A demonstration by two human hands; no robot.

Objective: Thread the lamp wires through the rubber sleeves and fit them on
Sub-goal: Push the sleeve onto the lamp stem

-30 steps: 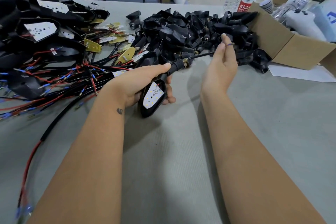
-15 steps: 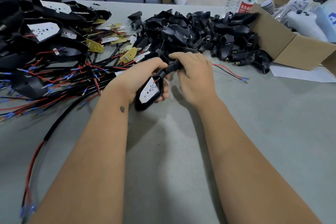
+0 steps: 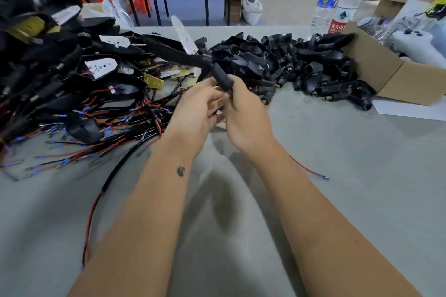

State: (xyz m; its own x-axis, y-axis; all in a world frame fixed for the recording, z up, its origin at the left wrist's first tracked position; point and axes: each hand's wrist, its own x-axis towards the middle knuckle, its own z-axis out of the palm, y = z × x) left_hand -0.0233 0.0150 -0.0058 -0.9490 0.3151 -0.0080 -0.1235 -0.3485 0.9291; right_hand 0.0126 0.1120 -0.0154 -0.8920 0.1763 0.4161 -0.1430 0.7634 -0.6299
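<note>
Left hand: in the middle of the frame, fingers curled in beside our other hand; we cannot see what it pinches.
Right hand: just right of it, fingers curled round the black rubber sleeve.
Rubber sleeve: it sticks up from our hands, with the black lamp joined at its top and reaching to the upper left.
Lamp wires: one red wire peeks out under our right arm and lies on the worktop.
Slip risk: the sleeve may slide off if we let our grip go soft.
Snag risk: the lamp hangs over the messy wire pile on the left, so it may catch there.
Pull risk: a hard tug may hurt the thin wire.
Fit risk: a crooked push may leave the sleeve sitting wrong.
</note>
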